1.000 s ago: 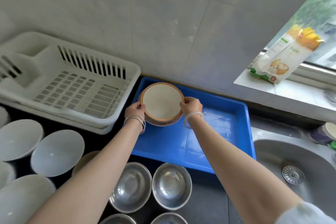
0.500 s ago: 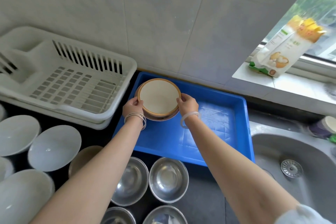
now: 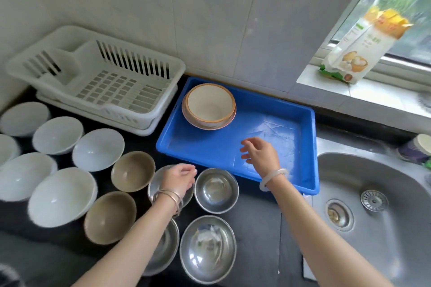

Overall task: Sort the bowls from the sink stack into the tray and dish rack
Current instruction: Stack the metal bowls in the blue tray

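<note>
A cream bowl with an orange rim (image 3: 209, 106) rests in the far left corner of the blue tray (image 3: 286, 123), nested in a second one. My right hand (image 3: 260, 155) hovers above the tray's near side, fingers apart and holding nothing. My left hand (image 3: 178, 178) is over a steel bowl (image 3: 156, 185) on the dark counter, fingers loosely curled, nothing in it. More steel bowls (image 3: 216, 190) (image 3: 207, 248), two brown bowls (image 3: 133, 171) (image 3: 109, 216) and several white bowls (image 3: 98, 149) stand on the counter. The white dish rack (image 3: 98, 84) is empty at the back left.
A steel sink (image 3: 373, 205) with a drain lies at the right. A flour packet (image 3: 356, 51) leans on the window sill. A tiled wall backs the counter. A cup (image 3: 417, 147) stands at the sink's far right edge.
Both hands let go of the cream bowl in the tray's far corner and pulled back toward me. The left hand came over the steel bowls.
</note>
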{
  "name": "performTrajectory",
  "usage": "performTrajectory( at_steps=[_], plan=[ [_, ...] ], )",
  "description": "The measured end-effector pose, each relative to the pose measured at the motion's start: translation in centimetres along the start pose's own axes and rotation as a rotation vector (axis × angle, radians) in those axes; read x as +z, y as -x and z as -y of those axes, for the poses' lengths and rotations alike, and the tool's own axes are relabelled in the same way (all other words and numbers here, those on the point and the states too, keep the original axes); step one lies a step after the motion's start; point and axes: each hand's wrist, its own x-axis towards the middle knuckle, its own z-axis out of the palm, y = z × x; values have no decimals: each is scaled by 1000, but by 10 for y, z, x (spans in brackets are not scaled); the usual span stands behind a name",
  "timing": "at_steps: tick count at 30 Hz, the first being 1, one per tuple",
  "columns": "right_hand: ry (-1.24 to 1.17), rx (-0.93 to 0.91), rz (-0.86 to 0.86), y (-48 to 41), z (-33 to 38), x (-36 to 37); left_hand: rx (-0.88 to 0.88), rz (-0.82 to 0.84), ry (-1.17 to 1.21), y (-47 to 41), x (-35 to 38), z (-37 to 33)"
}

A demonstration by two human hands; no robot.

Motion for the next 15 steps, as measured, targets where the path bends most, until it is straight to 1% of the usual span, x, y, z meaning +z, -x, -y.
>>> performTrajectory(
  at_steps=[3,5,6,10,15],
  plan=[
    [164,89,48,31,-35,1,40,0,-263,32,-8,37],
    [321,148,80,46,-59,4,79,-1,-372,45,-10,52],
    [356,180,95,52,-68,7,86,0,-413,49,-11,57],
    [240,278,173,58,-85,22,64,76,-559,56,-7,69],
    [145,307,92,55,-89,32,85,76,-696,55,-3,69]
  ],
)
